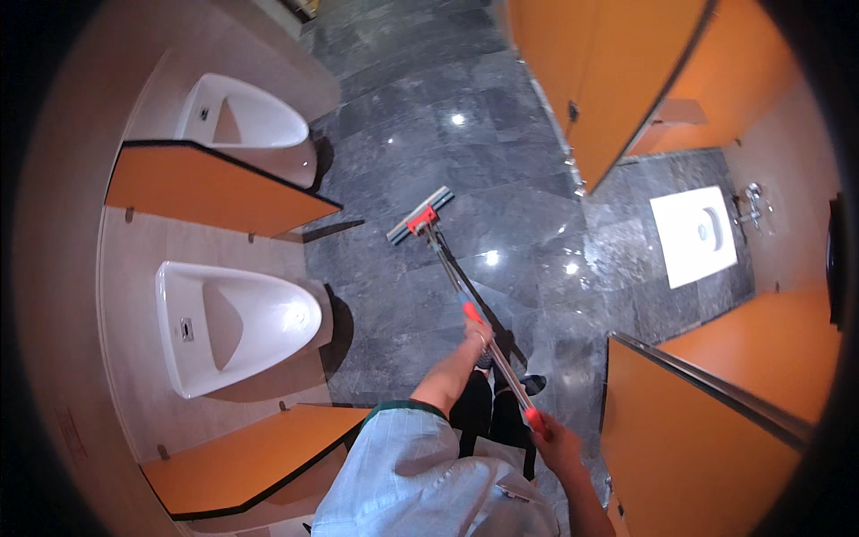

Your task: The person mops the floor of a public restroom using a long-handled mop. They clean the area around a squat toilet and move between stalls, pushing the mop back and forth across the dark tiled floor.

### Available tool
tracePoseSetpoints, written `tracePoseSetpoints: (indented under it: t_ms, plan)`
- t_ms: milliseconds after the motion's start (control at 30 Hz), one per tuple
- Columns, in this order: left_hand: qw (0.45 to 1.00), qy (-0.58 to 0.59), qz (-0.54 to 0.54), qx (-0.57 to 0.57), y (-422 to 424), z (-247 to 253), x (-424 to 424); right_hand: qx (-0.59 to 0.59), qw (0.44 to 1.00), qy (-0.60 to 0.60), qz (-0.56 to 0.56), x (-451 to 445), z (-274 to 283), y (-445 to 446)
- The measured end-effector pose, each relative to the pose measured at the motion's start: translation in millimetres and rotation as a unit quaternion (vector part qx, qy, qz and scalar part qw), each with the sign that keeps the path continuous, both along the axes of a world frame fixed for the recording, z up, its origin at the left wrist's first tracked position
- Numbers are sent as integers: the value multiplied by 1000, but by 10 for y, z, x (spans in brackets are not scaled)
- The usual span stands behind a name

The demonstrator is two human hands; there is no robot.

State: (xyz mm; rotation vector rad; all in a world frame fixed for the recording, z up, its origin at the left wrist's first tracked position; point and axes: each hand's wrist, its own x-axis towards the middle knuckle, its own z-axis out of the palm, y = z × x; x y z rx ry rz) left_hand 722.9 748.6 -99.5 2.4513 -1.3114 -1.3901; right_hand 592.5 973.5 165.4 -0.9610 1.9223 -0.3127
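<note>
A long-handled mop with a straight, narrow head (pixel 421 215) lies across my view. Its red bracket joins the head to a metal pole (pixel 508 374), and the head rests on the grey tiled floor (pixel 382 315). My left hand (pixel 478 330) is wrapped around the pole just behind its middle red grip (pixel 472 311). Lower down, near my body, my right hand (pixel 558 442) holds the red grip at the pole's end (pixel 535 421). My feet, one in a dark shoe (pixel 532 385), are partly hidden by the pole and my left arm.
Two white wall urinals, one near (pixel 268 329) and one farther off (pixel 262 124), stand left, with an orange divider (pixel 221 191) between them. At right, a stall between orange panels (pixel 691 429) holds a white squat toilet (pixel 694 236) and a metal flush valve (pixel 753 205). The floor shines beside it.
</note>
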Motion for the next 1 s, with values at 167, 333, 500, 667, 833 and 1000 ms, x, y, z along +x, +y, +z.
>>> tracePoseSetpoints:
  t_ms: [167,333,500,667,833,1000]
  plan:
    - [994,7,103,20,-370,-819,1188,-21,997,-24,75,640,45,-818]
    - [928,266,211,155,805,-865,708,-15,999,-30,14,426,151,150]
    - [777,395,116,477,2870,-57,-79,106,987,-33,-118,203,979,1231]
    - [827,256,130,483,3589,684,-521,233,955,15,-185,389,1499,2098]
    - [899,201,83,380,3246,625,-490,244,942,34,-226,822,1523,2658]
    - [946,197,91,239,2354,197,-381,121,979,116,-115,980,860,2900]
